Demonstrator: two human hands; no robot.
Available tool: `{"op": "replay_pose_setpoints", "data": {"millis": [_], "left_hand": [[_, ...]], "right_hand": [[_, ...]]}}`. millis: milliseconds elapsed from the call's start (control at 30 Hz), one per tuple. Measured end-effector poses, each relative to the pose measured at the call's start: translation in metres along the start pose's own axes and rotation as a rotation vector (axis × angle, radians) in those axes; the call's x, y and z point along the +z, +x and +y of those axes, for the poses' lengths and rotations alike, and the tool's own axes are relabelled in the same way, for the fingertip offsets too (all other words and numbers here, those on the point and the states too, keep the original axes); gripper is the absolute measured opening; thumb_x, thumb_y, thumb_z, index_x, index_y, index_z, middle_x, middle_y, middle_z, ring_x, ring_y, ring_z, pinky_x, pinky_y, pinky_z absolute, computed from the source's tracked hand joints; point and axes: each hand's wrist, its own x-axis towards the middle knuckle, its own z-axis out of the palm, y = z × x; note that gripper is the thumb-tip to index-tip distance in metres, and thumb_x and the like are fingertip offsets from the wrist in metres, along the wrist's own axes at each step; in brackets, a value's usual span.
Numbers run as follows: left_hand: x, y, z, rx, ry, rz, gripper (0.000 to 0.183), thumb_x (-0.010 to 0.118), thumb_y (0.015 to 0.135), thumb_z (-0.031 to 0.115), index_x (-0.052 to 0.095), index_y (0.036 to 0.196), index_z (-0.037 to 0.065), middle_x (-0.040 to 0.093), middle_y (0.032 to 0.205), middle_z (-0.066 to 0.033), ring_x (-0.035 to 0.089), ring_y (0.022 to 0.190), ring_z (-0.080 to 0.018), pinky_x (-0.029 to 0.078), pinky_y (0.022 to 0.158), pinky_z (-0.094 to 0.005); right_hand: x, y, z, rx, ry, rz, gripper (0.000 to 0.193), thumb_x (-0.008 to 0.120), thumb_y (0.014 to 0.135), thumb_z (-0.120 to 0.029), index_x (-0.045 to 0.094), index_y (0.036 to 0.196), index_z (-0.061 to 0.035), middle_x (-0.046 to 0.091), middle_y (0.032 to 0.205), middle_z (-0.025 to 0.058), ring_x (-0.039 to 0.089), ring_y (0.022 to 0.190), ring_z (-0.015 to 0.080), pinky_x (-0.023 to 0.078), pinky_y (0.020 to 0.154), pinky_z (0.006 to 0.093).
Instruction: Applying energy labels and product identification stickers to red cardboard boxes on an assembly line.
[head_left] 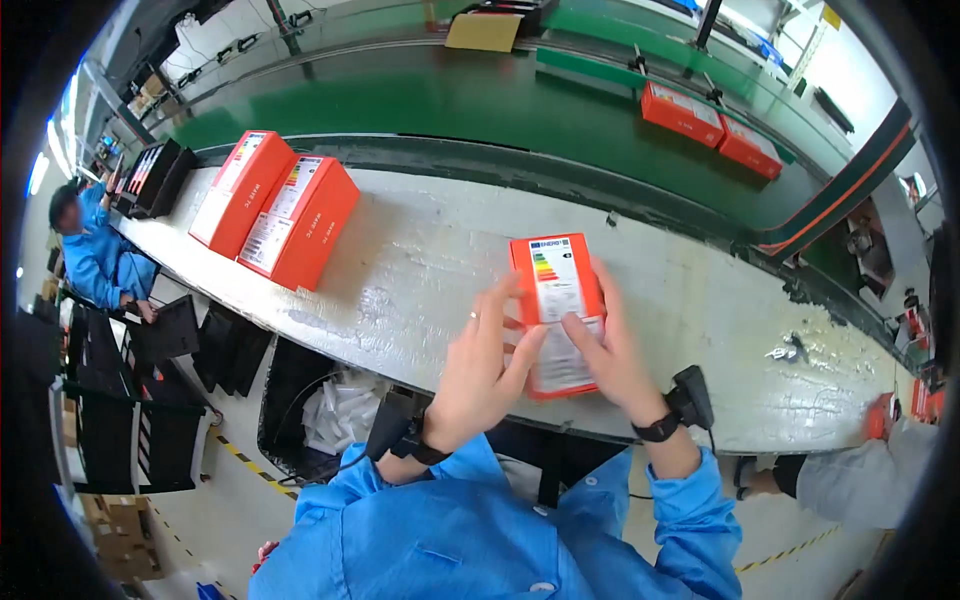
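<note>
An orange-red box (519, 256) with white labels on its top lies in front of me on the pale worktable. My right hand (622, 362) is on its right side, with the fingers along the edge and the thumb pressed on the label (565, 355). At the box's left side, my left hand (484, 365) has its fingers apart. Its thumb reaches toward the label's left edge, and its fingertips are slightly blurred. A ring shows on the left hand, and both wrists wear black straps with small black devices.
Orange-red boxes (325, 225) stand on the worktable (420, 255) to the left. A green conveyor (420, 105) behind it carries similar boxes (683, 112). A black bin (275, 400) of white pieces sits below the table's edge. Other people (90, 250) are at far left and right.
</note>
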Motion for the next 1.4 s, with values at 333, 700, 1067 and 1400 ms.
{"op": "replay_pose_setpoints", "data": {"millis": [333,700,1067,1400], "left_hand": [[-0.069,-0.003,-0.074,0.157,0.385,0.315,0.015,0.055,0.102,0.005,0.065,0.113,0.000,0.067,0.118,-0.0175,0.065,0.105,-0.0362,0.050,0.093,-0.0396],[-0.077,-0.001,-0.081,0.209,0.679,0.342,0.037,0.057,0.083,-0.006,0.067,0.118,0.005,0.067,0.120,-0.0113,0.059,0.115,-0.0346,0.044,0.097,-0.0438],[-0.075,0.005,-0.078,0.239,0.689,0.355,0.033,0.061,0.083,-0.005,0.069,0.113,0.006,0.069,0.119,-0.0061,0.061,0.112,-0.0328,0.047,0.095,-0.0439],[-0.171,0.037,-0.057,0.445,1.111,0.824,0.038,0.078,0.084,0.006,0.068,0.121,0.008,0.064,0.128,-0.0177,0.057,0.125,-0.0406,0.044,0.108,-0.0505]], "right_hand": [[0.000,0.007,-0.047,-0.266,-1.106,-0.415,0.084,0.079,0.083,-0.044,0.047,0.151,-0.0077,0.041,0.147,0.0339,0.052,0.125,0.0493,0.043,0.111,0.0538],[-0.010,0.062,-0.031,-0.562,-1.080,-0.542,0.083,0.081,0.081,-0.042,0.049,0.155,-0.0209,0.048,0.144,0.0285,0.051,0.124,0.0438,0.038,0.112,0.0566],[-0.013,0.228,0.056,-0.713,-1.114,0.051,0.051,0.074,0.090,-0.027,0.060,0.136,-0.0085,0.054,0.139,0.0214,0.052,0.127,0.0406,0.045,0.105,0.0506],[0.009,0.145,0.067,-0.400,-0.812,-0.097,0.040,0.074,0.092,-0.024,0.065,0.127,-0.0069,0.057,0.136,0.0156,0.055,0.127,0.0372,0.047,0.105,0.0468]]}}
